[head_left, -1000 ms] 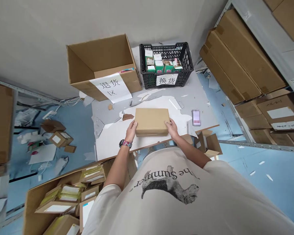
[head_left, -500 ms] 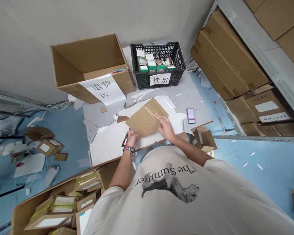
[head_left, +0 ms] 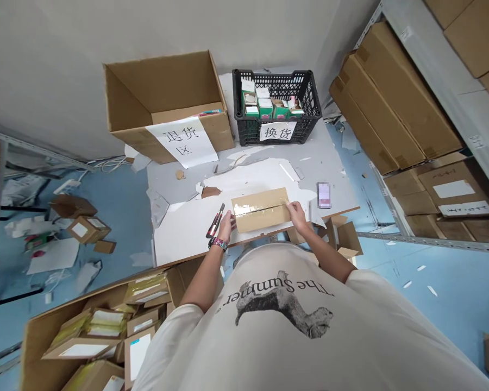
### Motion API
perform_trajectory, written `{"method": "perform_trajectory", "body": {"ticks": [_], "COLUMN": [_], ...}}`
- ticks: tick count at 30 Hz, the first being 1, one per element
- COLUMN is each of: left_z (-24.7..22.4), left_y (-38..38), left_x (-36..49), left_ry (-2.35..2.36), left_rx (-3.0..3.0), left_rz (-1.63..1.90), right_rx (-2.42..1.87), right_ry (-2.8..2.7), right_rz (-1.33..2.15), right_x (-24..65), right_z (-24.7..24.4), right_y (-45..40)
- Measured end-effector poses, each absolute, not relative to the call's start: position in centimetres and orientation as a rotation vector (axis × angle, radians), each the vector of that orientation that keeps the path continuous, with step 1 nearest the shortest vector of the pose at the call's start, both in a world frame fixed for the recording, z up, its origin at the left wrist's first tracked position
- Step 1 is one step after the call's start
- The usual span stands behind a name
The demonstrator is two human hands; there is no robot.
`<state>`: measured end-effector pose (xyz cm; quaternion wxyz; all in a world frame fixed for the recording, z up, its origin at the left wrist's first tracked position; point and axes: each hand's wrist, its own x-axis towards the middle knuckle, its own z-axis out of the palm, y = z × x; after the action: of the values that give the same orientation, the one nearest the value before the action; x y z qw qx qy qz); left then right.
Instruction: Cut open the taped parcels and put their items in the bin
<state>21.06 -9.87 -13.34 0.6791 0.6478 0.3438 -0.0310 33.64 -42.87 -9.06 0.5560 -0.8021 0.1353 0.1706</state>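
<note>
A flat brown cardboard box [head_left: 261, 210] lies on the white-topped table [head_left: 179, 244], its upward face crossed by a strip of clear tape along a centre seam. My left hand [head_left: 227, 227] rests against the box's left end, and my right hand [head_left: 296, 215] lies on its right end. Neither hand visibly grips it. A red and black utility knife [head_left: 215, 221] lies on the table just left of my left hand, apart from my fingers.
A black plastic crate [head_left: 309, 103] of small green and white boxes stands at the table's far end, beside an open carton [head_left: 167, 87]. A phone [head_left: 324, 195] lies right of my hands. Cartons fill shelves [head_left: 391, 98] on the right and an open carton [head_left: 36, 342] at lower left.
The box, plain face up a second ago and tipped up half a second ago, now lies flat with its taped seam up. The utility knife now lies beside my left hand.
</note>
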Motion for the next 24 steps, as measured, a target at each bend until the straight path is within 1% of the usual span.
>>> {"method": "perform_trajectory", "body": {"ticks": [4,8,10,12,17,24], "left_z": [-13.9,-14.3,-14.8,-15.3,-16.2,-16.7], "left_y": [-8.6,-5.2,-3.8,-2.8,-1.9,-1.7], "left_x": [19.8,18.1,17.4,16.8,16.6,17.2], "left_ry": [0.856,0.936,1.007,1.078,1.123,1.251], "left_rx": [1.538,1.91,2.083,2.112,2.028,1.456], "left_rz": [-0.108,-0.088,-0.17,-0.267,-0.338,-0.224], "right_rx": [-1.893,-1.895,-1.886,-1.869,-1.877,-1.954], "right_ry": [0.334,0.284,0.277,0.301,0.356,0.362], "right_rz": [0.51,0.464,0.432,0.436,0.501,0.471], "right_x": [33.3,33.8,34.0,33.9,33.2,33.0], "right_z": [-9.3,-9.7,-9.9,-10.1,-10.3,-10.1], "right_y": [-42.4,-41.4,-41.0,-40.6,-40.5,-40.3]}}
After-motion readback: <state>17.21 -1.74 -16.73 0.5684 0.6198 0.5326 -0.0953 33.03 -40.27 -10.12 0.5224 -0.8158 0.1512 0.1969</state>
